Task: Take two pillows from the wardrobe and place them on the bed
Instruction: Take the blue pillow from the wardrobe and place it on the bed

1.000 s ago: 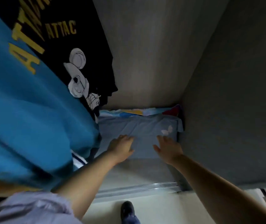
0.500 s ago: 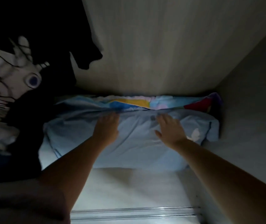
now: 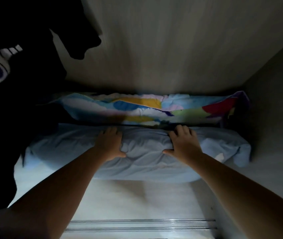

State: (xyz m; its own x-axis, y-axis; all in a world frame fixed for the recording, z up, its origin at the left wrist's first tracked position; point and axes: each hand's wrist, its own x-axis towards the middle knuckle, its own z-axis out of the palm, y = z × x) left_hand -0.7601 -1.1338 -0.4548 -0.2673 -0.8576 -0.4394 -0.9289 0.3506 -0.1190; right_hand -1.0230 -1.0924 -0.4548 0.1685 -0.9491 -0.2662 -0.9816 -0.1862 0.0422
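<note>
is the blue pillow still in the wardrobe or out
In. The blue pillow lies on the wardrobe floor, both hands gripping it: left hand, right hand.

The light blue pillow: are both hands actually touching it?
Touching. In the head view the left hand and right hand press into the light blue pillow, thumbs and fingers bunching its fabric between them.

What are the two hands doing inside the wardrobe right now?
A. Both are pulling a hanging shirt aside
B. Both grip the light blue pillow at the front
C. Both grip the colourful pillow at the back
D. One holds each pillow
B: the left hand and the right hand both pinch the bunched cloth of the light blue pillow, while the colourful pillow lies untouched behind it.
</note>
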